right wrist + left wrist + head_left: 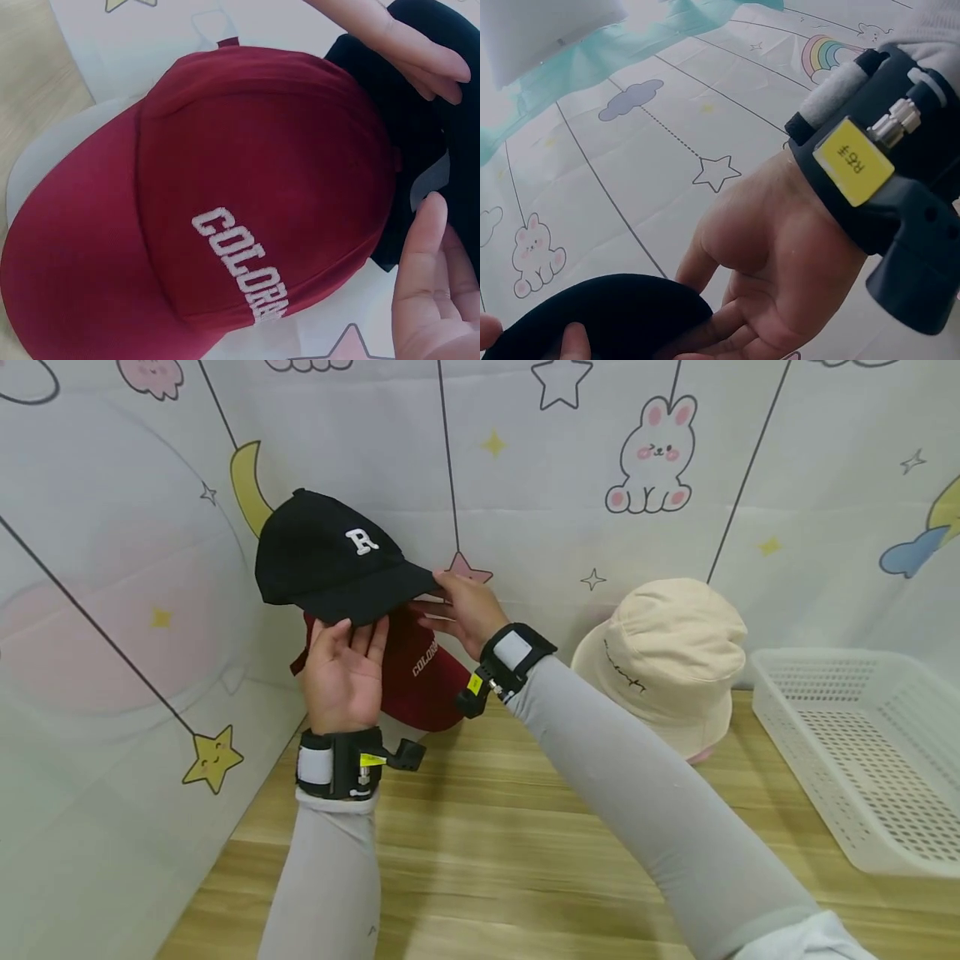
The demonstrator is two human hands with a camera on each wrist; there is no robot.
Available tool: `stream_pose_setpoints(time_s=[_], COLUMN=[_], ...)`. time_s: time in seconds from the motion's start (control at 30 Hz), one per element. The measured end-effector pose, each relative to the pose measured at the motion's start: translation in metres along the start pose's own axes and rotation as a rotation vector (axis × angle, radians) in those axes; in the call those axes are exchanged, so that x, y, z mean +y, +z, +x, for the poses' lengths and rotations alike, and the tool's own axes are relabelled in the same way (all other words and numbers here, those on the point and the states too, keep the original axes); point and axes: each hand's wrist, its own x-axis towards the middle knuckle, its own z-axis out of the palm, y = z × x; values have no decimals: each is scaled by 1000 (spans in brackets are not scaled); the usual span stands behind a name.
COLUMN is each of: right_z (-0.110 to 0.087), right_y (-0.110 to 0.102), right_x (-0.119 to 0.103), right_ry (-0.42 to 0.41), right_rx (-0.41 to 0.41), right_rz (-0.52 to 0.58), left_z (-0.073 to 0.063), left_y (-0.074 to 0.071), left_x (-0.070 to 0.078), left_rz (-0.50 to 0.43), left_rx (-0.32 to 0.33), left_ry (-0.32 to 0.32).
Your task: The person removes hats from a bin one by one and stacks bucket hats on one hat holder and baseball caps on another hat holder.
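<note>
In the head view both hands hold a black baseball cap (315, 552) with a white letter R by its brim. My left hand (345, 681), palm up, has its fingers beneath the brim and its thumb at the front edge. The right hand (474, 614) pinches the brim's right corner; the left wrist view also shows this right hand (772, 255) on the dark brim (622, 315). Just below the black cap is a dark red cap (262, 165) with white lettering, seen whole-crowned in the right wrist view. A pale brim (45, 142) shows under it.
A cream bucket hat (675, 643) stands to the right, with a pink edge under it. Farther right is a white perforated plastic basket (817, 777). A cartoon-printed cloth (525, 502) hangs behind and on the left, meeting the wooden tabletop (480, 843).
</note>
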Motion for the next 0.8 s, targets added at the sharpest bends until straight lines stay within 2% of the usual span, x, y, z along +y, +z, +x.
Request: stream_pose_setpoints(time_s=[0.37, 0.63, 0.8], right_z=[0, -3, -5], right_y=[-7, -18, -25], right_x=[4, 7, 10], right_ry=[44, 38, 31], right_rx=[-21, -2, 21], right_rz=[-47, -70, -77], left_z=[-4, -6, -8], left_y=[2, 4, 6], left_x=[-7, -13, -20], left_rz=[83, 73, 85], left_rx=[93, 153, 217], left_ry=[27, -27, -37])
